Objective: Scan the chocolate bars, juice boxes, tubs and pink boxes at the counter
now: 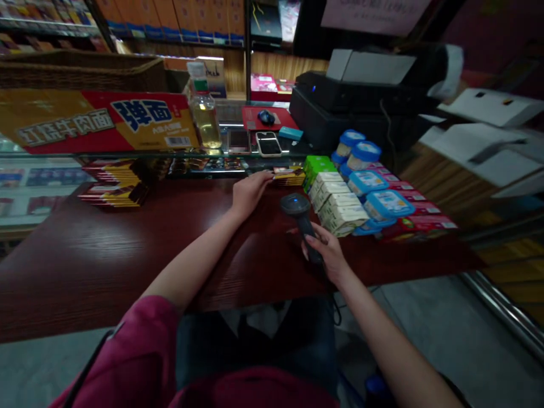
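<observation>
My right hand (327, 255) is wrapped round the handle of a black barcode scanner (297, 211), its head raised over the dark red counter (127, 249) with a blue light on top. My left hand (249, 191) reaches forward and its fingers rest on a small stack of yellow and dark flat packets (288, 174) at the counter's back edge. Whether those fingers grip the stack or only touch it is unclear.
Cream boxes (340, 207), green boxes (317, 165) and blue-lidded tubs (374, 192) crowd the counter's right. More flat packets (113, 184) lie at left. A glass shelf behind holds a red noodle box (97, 122), an oil bottle (205, 110), a phone (268, 143) and a black printer (361, 102).
</observation>
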Demonstrator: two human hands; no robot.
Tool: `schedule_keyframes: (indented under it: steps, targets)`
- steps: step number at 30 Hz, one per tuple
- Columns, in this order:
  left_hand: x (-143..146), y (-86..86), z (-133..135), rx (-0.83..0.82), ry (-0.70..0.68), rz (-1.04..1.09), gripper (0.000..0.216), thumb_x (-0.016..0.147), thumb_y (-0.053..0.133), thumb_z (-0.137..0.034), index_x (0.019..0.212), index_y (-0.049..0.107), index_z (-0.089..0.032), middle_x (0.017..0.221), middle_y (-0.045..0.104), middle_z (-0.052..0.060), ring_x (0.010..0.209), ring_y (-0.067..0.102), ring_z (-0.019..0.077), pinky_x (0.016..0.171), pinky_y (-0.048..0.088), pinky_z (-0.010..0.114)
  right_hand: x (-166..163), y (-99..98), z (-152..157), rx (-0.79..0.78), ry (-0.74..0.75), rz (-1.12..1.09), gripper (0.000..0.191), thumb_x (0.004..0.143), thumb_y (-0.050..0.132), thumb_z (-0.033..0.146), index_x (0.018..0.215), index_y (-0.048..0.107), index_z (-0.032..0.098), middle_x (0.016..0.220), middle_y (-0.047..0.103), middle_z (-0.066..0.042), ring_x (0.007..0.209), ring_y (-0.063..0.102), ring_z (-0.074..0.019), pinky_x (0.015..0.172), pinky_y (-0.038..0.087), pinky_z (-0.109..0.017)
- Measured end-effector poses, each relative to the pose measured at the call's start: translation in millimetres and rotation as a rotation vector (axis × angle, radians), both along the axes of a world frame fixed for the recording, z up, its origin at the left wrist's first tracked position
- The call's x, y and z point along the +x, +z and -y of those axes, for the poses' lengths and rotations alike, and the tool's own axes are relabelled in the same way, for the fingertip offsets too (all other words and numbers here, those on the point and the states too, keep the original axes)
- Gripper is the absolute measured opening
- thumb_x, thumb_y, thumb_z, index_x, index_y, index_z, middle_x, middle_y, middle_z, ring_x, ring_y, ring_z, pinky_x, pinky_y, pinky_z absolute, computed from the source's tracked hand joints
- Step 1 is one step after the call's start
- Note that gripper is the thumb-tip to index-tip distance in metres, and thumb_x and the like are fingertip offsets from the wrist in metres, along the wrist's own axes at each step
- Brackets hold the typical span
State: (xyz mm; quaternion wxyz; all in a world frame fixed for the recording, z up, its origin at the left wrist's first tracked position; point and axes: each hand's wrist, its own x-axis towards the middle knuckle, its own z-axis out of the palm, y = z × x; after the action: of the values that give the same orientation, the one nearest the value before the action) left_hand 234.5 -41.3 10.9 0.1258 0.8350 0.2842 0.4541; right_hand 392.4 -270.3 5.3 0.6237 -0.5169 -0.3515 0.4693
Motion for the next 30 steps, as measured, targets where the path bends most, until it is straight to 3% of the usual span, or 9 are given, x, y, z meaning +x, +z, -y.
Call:
schedule_keyframes:
  steps: [3, 7, 12, 16, 18, 21, 26, 30]
  targets:
    - [45, -10.6, -10, 0.009, -0.022, -0.081, 0.026, 0.105, 0.059, -0.026, 0.123, 0.078, -0.027, 0.135, 0.077, 0.007, 0.129, 0.072, 0.0244, 0.109, 0.055, 0.037, 2, -2.6, 3, 0.005, -0.019, -0.014, 0.061, 0.072, 0.091, 0.049, 0.119, 0.071, 0.018, 0.071, 0.069, 0.001, 0.046, 0.050, -0.0099, 0.043, 0.041, -0.025]
    - [74, -22.1, -26, -0.030, -0.030, -0.167, 0.030, 0.103, 0.058, -0.020, 0.125, 0.078, -0.025, 0.136, 0.076, 0.010, 0.136, 0.067, 0.0277, 0.115, 0.051, 0.041, 4, -7.2, -2, -0.006, -0.017, -0.056, 0.068, 0.068, 0.093, 0.050, 0.124, 0.070, 0.020, 0.065, 0.063, 0.005, 0.046, 0.051, -0.0104, 0.044, 0.041, -0.024]
    - [84, -20.9, -38, 0.004, -0.026, -0.230, 0.035, 0.104, 0.053, -0.020, 0.131, 0.075, -0.021, 0.141, 0.073, 0.011, 0.141, 0.062, 0.0281, 0.119, 0.047, 0.044, 6, -7.4, -4, -0.019, -0.067, -0.092, 0.064, 0.069, 0.091, 0.050, 0.120, 0.069, 0.019, 0.067, 0.065, 0.004, 0.046, 0.051, -0.0099, 0.044, 0.039, -0.024]
    - [67, -15.0, -22, 0.063, -0.062, -0.260, 0.047, 0.102, 0.055, -0.018, 0.148, 0.063, -0.020, 0.156, 0.061, 0.011, 0.151, 0.052, 0.0281, 0.125, 0.040, 0.048, 6, -0.9, -1, -0.020, -0.075, -0.091, 0.058, 0.070, 0.090, 0.051, 0.113, 0.069, 0.018, 0.070, 0.069, 0.000, 0.047, 0.049, -0.0099, 0.043, 0.038, -0.024]
    - [40, -12.8, -12, 0.114, -0.066, -0.257, 0.053, 0.103, 0.053, -0.019, 0.155, 0.056, -0.023, 0.163, 0.053, 0.009, 0.155, 0.047, 0.0254, 0.128, 0.036, 0.048, 4, 4.4, 0, -0.025, -0.049, -0.066, 0.053, 0.072, 0.089, 0.051, 0.109, 0.070, 0.017, 0.064, 0.065, 0.001, 0.047, 0.048, -0.0108, 0.044, 0.036, -0.025]
    - [-30, -10.0, -8, 0.157, 0.014, -0.273, 0.052, 0.104, 0.048, -0.020, 0.155, 0.056, -0.025, 0.164, 0.054, 0.008, 0.155, 0.047, 0.0233, 0.129, 0.035, 0.046, -6, 13.2, -9, -0.021, 0.050, -0.010, 0.048, 0.076, 0.087, 0.051, 0.107, 0.073, 0.017, 0.064, 0.064, 0.000, 0.050, 0.049, -0.0120, 0.046, 0.036, -0.025]
    - [-198, -4.1, -20, 0.136, 0.392, -0.238, 0.052, 0.101, 0.047, -0.018, 0.151, 0.060, -0.027, 0.161, 0.057, 0.007, 0.153, 0.049, 0.0241, 0.128, 0.035, 0.045, -60, 21.4, -59, -0.019, 0.355, 0.020, 0.049, 0.083, 0.080, 0.055, 0.108, 0.078, 0.013, 0.063, 0.064, -0.003, 0.050, 0.048, -0.0127, 0.046, 0.033, -0.027]
    - [-311, -8.0, -26, 0.078, 0.689, -0.173, 0.059, 0.093, 0.050, -0.013, 0.150, 0.059, -0.025, 0.161, 0.057, 0.009, 0.156, 0.045, 0.0275, 0.129, 0.033, 0.050, -119, 16.2, -108, 0.034, 0.517, -0.054, 0.046, 0.083, 0.080, 0.052, 0.108, 0.077, 0.014, 0.089, 0.076, -0.009, 0.053, 0.050, -0.0105, 0.048, 0.036, -0.027]
